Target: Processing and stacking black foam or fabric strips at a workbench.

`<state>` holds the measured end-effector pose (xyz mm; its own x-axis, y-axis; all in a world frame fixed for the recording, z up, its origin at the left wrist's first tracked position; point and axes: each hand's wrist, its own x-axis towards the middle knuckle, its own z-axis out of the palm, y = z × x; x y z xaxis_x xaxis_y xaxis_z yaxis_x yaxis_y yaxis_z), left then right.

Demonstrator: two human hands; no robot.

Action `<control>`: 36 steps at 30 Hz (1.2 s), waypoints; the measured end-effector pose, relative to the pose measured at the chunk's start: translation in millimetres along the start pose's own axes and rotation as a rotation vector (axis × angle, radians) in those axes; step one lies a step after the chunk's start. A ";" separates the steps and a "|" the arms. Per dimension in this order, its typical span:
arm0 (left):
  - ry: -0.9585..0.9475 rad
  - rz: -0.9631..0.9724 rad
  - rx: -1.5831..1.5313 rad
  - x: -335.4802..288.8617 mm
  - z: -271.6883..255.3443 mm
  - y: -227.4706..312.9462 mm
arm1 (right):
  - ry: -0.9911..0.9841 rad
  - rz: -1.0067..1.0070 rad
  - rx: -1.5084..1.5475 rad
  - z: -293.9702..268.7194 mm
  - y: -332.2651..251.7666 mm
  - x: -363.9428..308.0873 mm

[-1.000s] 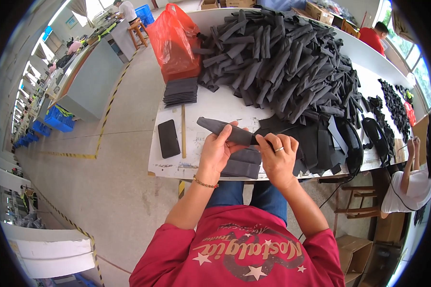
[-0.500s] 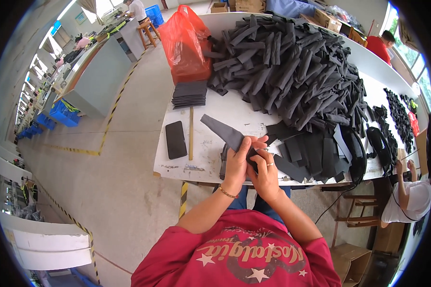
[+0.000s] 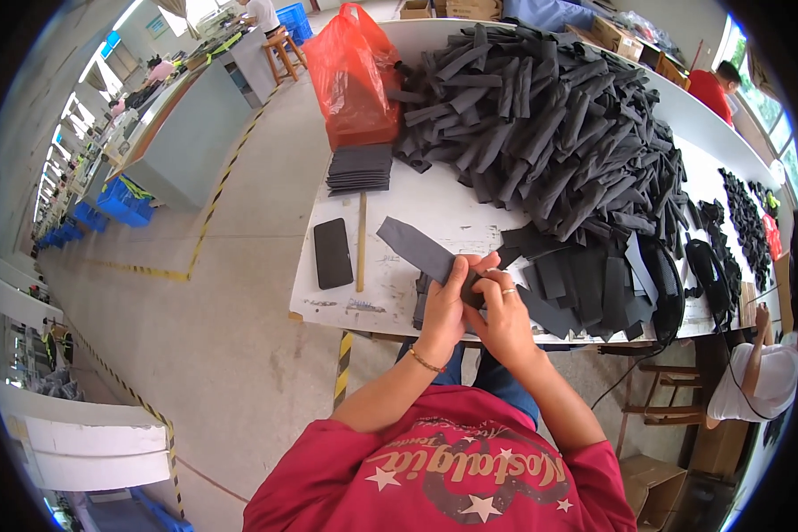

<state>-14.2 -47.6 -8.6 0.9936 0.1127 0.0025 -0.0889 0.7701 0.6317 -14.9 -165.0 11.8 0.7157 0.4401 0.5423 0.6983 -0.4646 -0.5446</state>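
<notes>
A long dark grey fabric strip point(image 3: 417, 247) is held over the near edge of a white table point(image 3: 434, 204). My left hand point(image 3: 446, 309) grips it from below and my right hand point(image 3: 504, 306), with a ring on one finger, pinches it from the right. The strip's free end points up and left. A small stack of dark pieces point(image 3: 422, 299) lies under my left hand. To the right lie several flat dark pieces point(image 3: 585, 284).
A large heap of rolled dark strips point(image 3: 541, 115) fills the table's far part. A red plastic bag point(image 3: 355, 75), a stack of dark squares point(image 3: 360, 168), a black phone point(image 3: 332, 253) and a wooden stick point(image 3: 361, 241) sit at the left. Another person point(image 3: 749, 372) sits at the right.
Both hands have drawn the strip closer to the table's near edge and come together on its right end. The view has shifted slightly.
</notes>
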 end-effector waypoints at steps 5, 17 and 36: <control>0.040 -0.031 -0.033 5.5 -1.1 8.7 | -0.015 -0.039 -0.021 -11.1 15.1 -7.3; 0.138 0.142 -0.111 6.2 17.9 15.2 | 0.043 -0.111 0.083 -15.4 14.9 7.7; 0.054 0.058 -0.110 9.2 9.9 13.0 | -0.005 0.029 0.172 -21.3 12.3 8.7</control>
<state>-5.4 -42.8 7.3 0.9817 0.1904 -0.0074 -0.1559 0.8251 0.5430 -0.4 -183.2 23.4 0.7356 0.4324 0.5214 0.6685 -0.3389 -0.6621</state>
